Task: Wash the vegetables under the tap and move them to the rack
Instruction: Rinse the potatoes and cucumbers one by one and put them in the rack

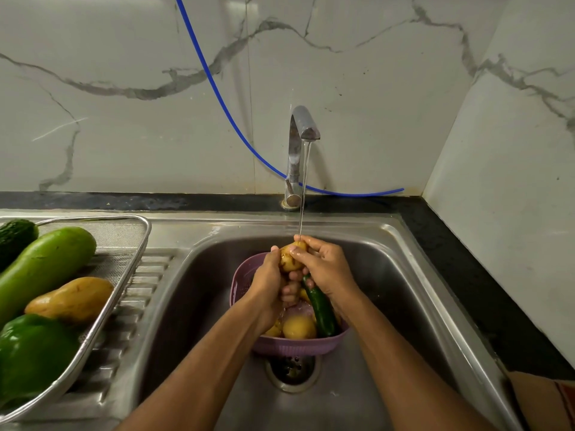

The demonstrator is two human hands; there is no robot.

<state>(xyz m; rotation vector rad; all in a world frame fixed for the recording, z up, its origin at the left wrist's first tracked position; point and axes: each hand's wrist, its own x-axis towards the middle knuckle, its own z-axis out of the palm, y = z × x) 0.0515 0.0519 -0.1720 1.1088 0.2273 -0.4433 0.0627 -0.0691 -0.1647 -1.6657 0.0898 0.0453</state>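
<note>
Two bare forearms are seen entering from the lower edge of the head view, and no sleeve, watch, bracelet or glove is worn on either. The left hand (270, 283) and the right hand (323, 265) are uncovered, and no ring can be made out on the fingers that show. A wet sheen is carried on the fingers (297, 251) of the right hand. Short, unpainted nails are shown there.
</note>
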